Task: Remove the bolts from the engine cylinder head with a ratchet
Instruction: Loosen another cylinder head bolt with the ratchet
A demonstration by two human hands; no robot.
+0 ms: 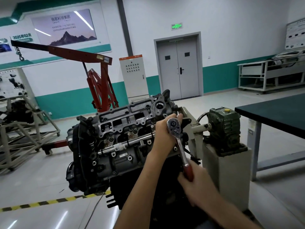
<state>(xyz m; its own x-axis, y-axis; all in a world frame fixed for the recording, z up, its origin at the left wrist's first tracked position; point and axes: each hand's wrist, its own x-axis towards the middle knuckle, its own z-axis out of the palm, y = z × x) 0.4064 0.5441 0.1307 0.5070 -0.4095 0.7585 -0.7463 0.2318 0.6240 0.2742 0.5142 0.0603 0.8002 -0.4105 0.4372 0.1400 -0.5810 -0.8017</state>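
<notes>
Hoist, red, stands at the far left rear, on the floor behind the engine. Centre left, the engine cylinder head faces you on its stand, top surface tilted toward the camera, with open ports and a bright rail across the front.

Your left hand lies against the right end of the cylinder head, back of the hand toward you. Its fingertips show just above the ratchet head. The tool covers the rest of the fingers, so you cannot tell whether this hand closes on anything or only steadies the tool.

The ratchet sits directly right of the left hand, touching it. Its chrome head is at the upper end, over the right end of the cylinder head; the shaft slopes down and to the right, toward you. The bolts under the ratchet head are hidden.

Your right hand grips the red handle at the lower end, fingers wrapped round it, below and right of the cylinder head.

Further right, a green gearbox stands on a pedestal beside the engine. A dark table occupies the right edge.
</notes>
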